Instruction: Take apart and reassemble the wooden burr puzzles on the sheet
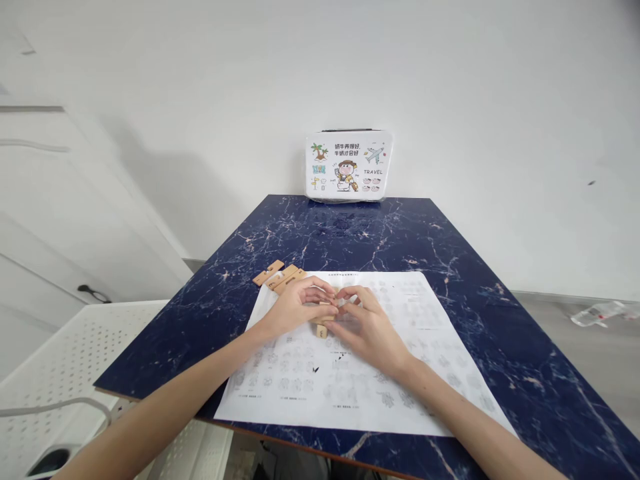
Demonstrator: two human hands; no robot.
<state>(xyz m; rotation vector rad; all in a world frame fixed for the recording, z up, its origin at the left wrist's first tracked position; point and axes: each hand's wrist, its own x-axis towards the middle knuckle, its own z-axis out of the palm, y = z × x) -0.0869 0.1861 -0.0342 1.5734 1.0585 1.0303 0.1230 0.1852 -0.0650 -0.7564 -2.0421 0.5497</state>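
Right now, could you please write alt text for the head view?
A left hand and right hand meet around small wooden blocks over a printed sheet on a blue marbled table. Notched pieces lie beyond the left hand; a white illustrated case stands behind.

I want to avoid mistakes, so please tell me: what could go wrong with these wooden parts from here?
The wooden blocks between the left hand and right hand might slip apart if the fingers shift. The loose wooden pieces lie close to the left hand, which could knock them.
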